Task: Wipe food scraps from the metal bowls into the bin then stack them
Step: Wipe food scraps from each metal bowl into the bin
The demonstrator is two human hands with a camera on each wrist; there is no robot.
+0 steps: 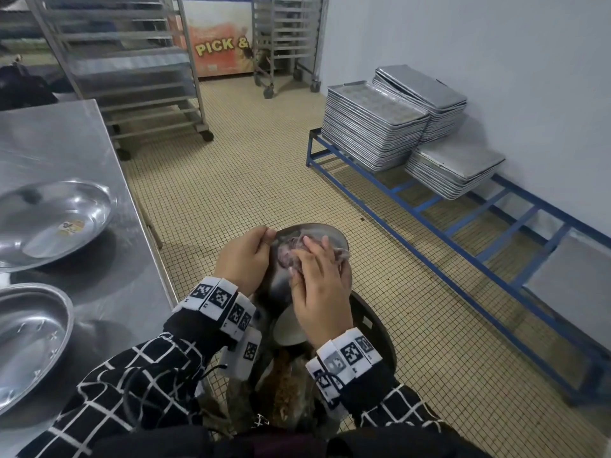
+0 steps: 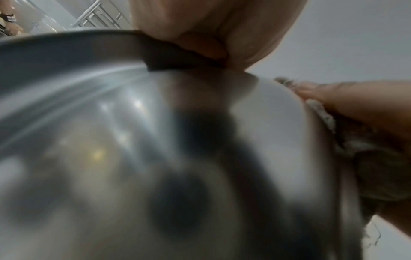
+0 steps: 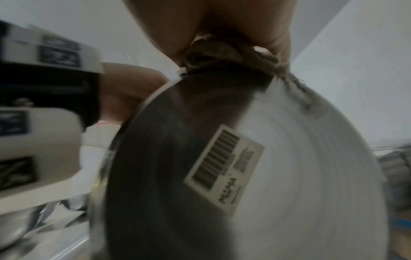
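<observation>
My left hand grips the near-left rim of a metal bowl and holds it tilted over a dark round bin. My right hand presses a bunched grey cloth against the bowl's inside, fingers curled over it. The right wrist view shows the cloth squeezed under the hand and a barcode sticker on the bowl. The left wrist view is filled by the bowl's outer side, with the left fingers on the rim. Brown scraps lie in the bin.
Two more metal bowls sit on the steel table at my left. Stacks of baking trays rest on a blue low rack along the right wall. Wheeled tray racks stand behind on the tiled floor.
</observation>
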